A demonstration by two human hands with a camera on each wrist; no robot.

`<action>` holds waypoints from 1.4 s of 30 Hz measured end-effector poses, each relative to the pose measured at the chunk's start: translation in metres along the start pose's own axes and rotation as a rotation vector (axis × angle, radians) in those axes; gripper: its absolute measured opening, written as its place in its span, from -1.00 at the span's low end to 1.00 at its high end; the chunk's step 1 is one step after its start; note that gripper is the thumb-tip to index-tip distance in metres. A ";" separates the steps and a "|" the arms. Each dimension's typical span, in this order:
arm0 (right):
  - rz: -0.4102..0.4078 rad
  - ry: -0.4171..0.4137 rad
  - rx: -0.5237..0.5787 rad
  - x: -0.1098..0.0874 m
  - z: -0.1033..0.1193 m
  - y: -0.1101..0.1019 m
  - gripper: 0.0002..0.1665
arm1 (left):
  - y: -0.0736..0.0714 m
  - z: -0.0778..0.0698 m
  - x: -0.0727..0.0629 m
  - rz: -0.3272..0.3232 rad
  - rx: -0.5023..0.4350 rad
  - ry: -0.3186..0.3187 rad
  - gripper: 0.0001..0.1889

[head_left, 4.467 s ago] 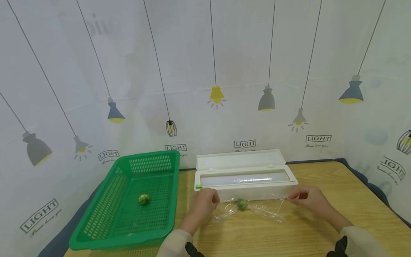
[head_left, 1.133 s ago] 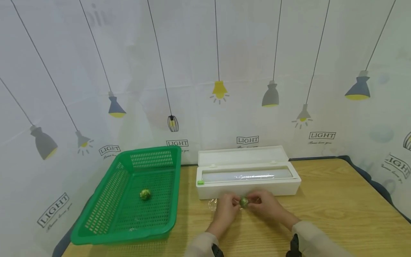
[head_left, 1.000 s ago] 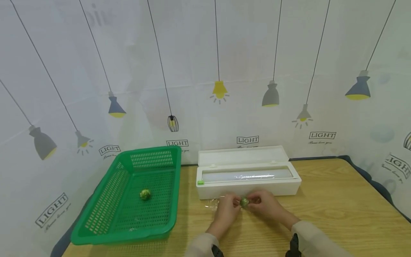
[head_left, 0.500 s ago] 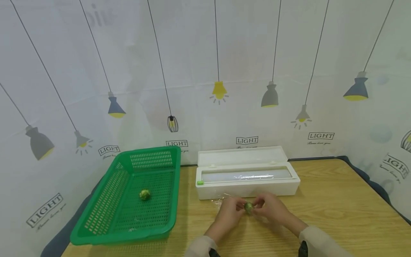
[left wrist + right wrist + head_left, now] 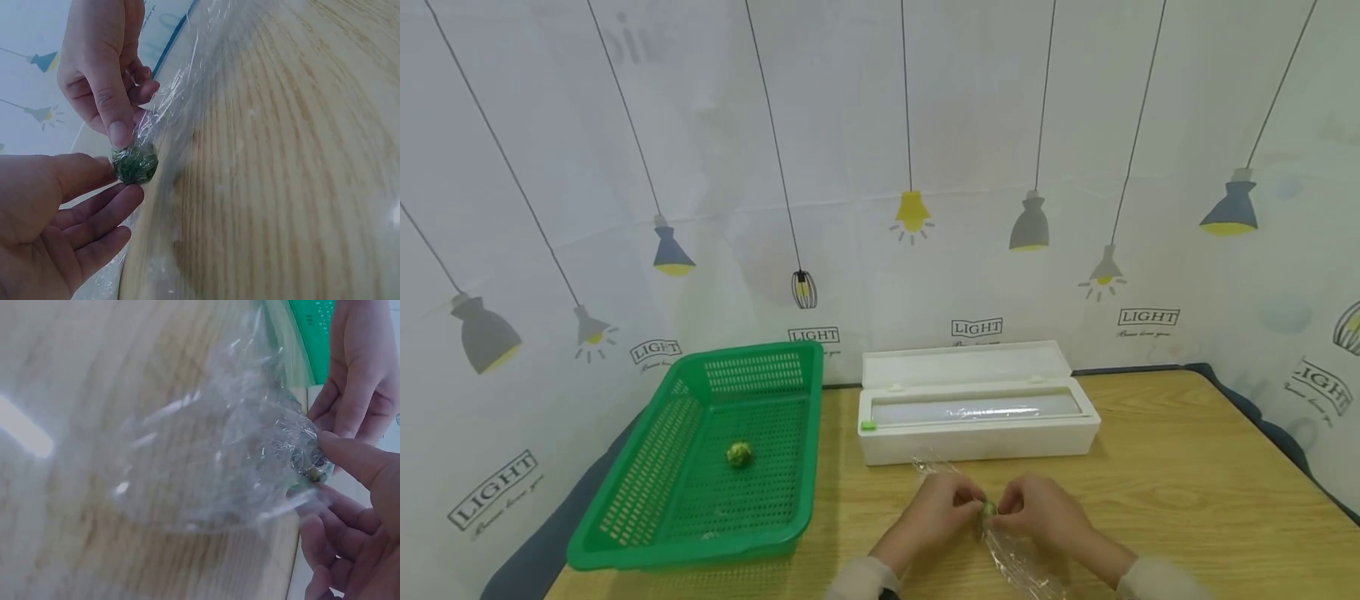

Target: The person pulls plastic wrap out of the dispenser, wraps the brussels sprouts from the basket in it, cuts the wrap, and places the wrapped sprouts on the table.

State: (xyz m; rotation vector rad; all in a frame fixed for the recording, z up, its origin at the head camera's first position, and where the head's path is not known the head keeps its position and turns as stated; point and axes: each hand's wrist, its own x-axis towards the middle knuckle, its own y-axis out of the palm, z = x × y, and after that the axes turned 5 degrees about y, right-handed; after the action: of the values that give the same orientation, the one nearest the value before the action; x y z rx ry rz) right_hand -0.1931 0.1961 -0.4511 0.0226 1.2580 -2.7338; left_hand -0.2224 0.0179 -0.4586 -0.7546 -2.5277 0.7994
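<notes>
Ball (image 5: pixel 136 165), green, glossy under crinkled clear film (image 5: pixel 206 462), pinched by left fingers (image 5: pixel 107 212) and right fingers (image 5: pixel 353 456)

Wrap (image 5: pixel 181 462): thin clr plastic, v. glossy, crinkled. Basket (image 5: pixel 808 442): perf. plastic, slight sheen. Box (image 5: pixel 977 446): smooth plastic. Surface (image 5: pixel 1180 467): wood-grain, semi-gloss.

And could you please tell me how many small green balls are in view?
2: one green ball lies in the green basket; the other ball, in clear film, is between the left hand and right hand.
</notes>
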 end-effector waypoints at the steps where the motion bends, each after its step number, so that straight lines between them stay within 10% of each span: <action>1: -0.008 0.012 -0.010 -0.002 0.002 0.001 -0.70 | 0.000 0.000 -0.001 0.008 -0.002 -0.009 -0.91; 18: -0.048 -0.084 -0.011 -0.019 -0.003 0.018 -0.69 | 0.007 0.013 -0.008 -0.026 -0.020 0.008 -0.96; 29: 0.154 -0.346 0.291 -0.014 -0.026 0.018 -0.81 | 0.007 0.008 -0.021 -0.167 0.100 -0.301 -0.47; 35: 0.182 -0.591 0.313 -0.010 -0.038 0.019 -0.71 | 0.006 0.006 -0.023 -0.207 0.146 -0.314 -0.47; 42: 0.353 -0.603 0.334 -0.006 -0.041 0.015 -0.67 | 0.010 0.008 -0.019 -0.206 0.125 -0.312 -0.33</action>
State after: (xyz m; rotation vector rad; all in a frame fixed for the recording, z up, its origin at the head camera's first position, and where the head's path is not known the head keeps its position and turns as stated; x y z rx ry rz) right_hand -0.1869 0.2185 -0.4887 -0.4613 0.5673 -2.3392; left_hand -0.2076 0.0105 -0.4746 -0.3430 -2.7354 1.0594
